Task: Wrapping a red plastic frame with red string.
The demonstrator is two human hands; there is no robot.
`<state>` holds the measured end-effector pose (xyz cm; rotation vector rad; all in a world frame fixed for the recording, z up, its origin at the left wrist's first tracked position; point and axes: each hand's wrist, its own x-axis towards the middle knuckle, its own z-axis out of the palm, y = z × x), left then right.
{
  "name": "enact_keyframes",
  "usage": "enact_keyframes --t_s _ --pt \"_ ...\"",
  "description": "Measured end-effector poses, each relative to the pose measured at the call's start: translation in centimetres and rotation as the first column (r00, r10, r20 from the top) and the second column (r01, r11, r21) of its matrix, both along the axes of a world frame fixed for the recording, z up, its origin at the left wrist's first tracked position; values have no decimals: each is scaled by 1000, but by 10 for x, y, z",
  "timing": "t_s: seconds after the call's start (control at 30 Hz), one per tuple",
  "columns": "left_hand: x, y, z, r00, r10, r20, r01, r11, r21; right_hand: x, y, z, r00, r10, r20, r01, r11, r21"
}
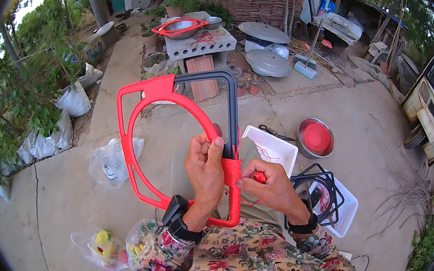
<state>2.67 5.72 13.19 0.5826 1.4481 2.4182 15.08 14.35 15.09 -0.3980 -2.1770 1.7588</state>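
A squarish frame with an inner ring (160, 88) stands upright in front of me, mostly wound in red cord. Its upper right corner (233, 96) shows bare black. My left hand (205, 171) is closed round the frame's right side, where ring and outer bar meet, thumb pointing up. Close beside the wrapped right bar, my right hand (274, 188) has its fingers curled round a small bundle of red cord (259, 176). A strand of that cord hangs below the right hand toward the frame's lower bar.
Right of me are a white tray (290, 160) with cord scraps, dark scissors (275, 132), a metal bowl (331, 144) of red material, and bare black frames (333, 189) over another white tray (350, 216). Plastic bags (101, 247) lie left. Ahead, a concrete slab (202, 49) bears a red-wrapped frame (162, 30).
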Motion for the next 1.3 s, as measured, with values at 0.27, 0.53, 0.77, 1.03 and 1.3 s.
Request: enact_keyframes --t_s 0.27,0.53,0.77,1.03,1.3 --pt "-5 -11 -37 992 18 123 -15 999 -30 -8 -11 -37 1000 -19 15 20 999 -45" --pt "-25 -33 -83 921 16 390 52 985 -164 -17 -18 -89 987 123 106 -67 905 -421" --pt "-23 -47 -72 803 -65 592 171 977 -125 7 23 -108 988 117 104 -3 680 -733" --pt "-35 -50 -80 740 -121 662 255 961 -109 48 98 -76 886 -301 -352 -180 477 -860" --pt "-36 -66 -93 782 -109 614 228 966 -120 82 168 -65 805 -520 -284 53 540 -840"
